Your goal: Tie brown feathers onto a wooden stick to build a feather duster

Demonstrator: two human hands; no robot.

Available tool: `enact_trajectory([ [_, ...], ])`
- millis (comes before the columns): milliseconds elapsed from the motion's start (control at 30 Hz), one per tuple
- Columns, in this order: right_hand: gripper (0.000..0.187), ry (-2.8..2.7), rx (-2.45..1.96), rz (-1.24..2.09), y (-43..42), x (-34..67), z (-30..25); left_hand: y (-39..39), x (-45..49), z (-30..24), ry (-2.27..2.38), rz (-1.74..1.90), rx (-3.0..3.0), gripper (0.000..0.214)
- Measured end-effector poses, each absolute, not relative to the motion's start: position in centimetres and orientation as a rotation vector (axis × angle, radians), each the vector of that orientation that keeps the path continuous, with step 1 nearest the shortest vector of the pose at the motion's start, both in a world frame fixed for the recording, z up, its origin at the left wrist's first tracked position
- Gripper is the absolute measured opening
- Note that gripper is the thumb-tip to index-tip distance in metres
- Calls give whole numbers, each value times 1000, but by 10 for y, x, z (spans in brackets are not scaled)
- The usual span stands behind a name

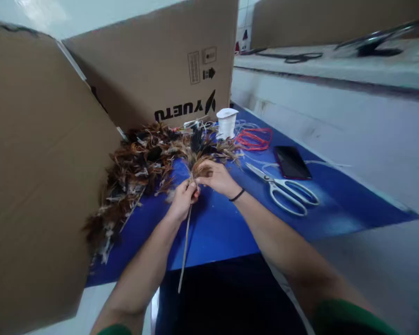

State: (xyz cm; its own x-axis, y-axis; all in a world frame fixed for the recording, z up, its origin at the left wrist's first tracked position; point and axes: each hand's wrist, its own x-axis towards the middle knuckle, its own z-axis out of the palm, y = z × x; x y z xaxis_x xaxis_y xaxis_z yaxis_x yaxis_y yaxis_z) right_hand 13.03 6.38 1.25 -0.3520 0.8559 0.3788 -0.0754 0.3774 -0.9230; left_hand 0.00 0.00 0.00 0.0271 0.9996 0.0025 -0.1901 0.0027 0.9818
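Note:
A feather duster with a thin pale stick (185,251) and a tuft of brown and black feathers (196,148) is between my hands, over the blue tabletop. My left hand (183,199) is closed round the stick just below the tuft, and the stick's lower end points down past the table's front edge. At the base of the feathers, my right hand (214,177) has its fingers curled and pinched on the tuft. Whether a thread lies under those fingers is too small to make out.
Loose brown feathers (125,186) pile up at the left against cardboard (38,153). A white spool (226,123) and red cord (254,139) lie behind my right hand. Large scissors (282,190) and a dark phone (292,162) are to the right, near a white ledge (300,77).

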Motion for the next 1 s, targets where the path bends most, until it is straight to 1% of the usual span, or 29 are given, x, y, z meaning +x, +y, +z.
enact_trajectory([
  [167,29,-1473,-834,1207,69,140,20,1,-1,4,1059,1309,1013,26],
  [367,19,-1171,-1097,1003,97,172,20,4,-6,8,962,1421,903,22],
  [433,15,-1201,-1240,887,107,182,13,5,-7,9,950,1456,879,23],
  [533,11,-1384,-1501,593,117,193,2,6,-9,10,929,1491,859,22],
  [633,16,-1538,-1664,375,118,195,-5,6,-10,12,915,1512,841,21],
  [800,21,-1651,-1733,263,117,189,-8,5,-10,14,876,1546,821,20],
  [867,20,-1654,-1752,214,120,189,-7,5,-11,14,866,1551,808,20],
  [1000,27,-1588,-1795,151,134,196,-3,6,-12,14,865,1557,775,22],
])
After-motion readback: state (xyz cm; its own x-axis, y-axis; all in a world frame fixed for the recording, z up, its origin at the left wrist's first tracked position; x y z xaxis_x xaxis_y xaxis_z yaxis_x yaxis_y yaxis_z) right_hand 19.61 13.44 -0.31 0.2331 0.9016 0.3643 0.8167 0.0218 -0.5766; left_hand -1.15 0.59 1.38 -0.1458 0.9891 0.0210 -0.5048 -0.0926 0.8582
